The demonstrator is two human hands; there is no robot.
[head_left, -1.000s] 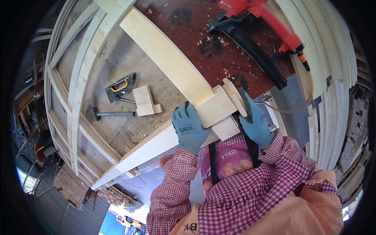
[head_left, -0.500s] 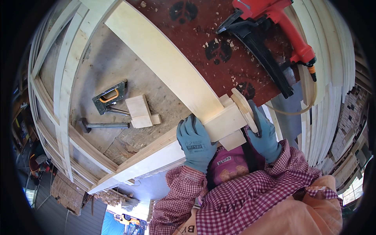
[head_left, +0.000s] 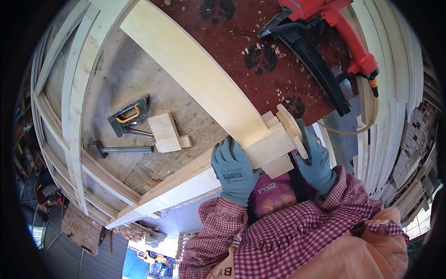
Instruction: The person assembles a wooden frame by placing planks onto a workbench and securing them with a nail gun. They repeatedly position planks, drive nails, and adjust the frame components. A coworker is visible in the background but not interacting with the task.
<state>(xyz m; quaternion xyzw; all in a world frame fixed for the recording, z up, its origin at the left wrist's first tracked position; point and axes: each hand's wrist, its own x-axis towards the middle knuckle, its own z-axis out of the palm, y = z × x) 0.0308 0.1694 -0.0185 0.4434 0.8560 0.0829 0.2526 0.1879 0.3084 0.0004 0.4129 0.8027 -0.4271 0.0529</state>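
My left hand, in a blue work glove, presses against the left side of a pale wooden block, its fingers curled over the frame's near rail. My right hand, gloved alike, grips the outer side of a flat wooden piece with rounded ends. That piece stands against the block's right end. A smaller wood block juts out beneath, towards my body. A long, wide wooden board runs from the blocks to the far left. My right fingertips are partly hidden behind the rounded piece.
A red nail gun with a black magazine and hose lies at the far right on a dark red panel. Inside the frame lie a staple gun, a hammer and stacked wood blocks. Long wooden strips line the right.
Both hands keep their hold on the wood. The whole view has shifted very slightly; the tools and blocks stay in the same places relative to each other.
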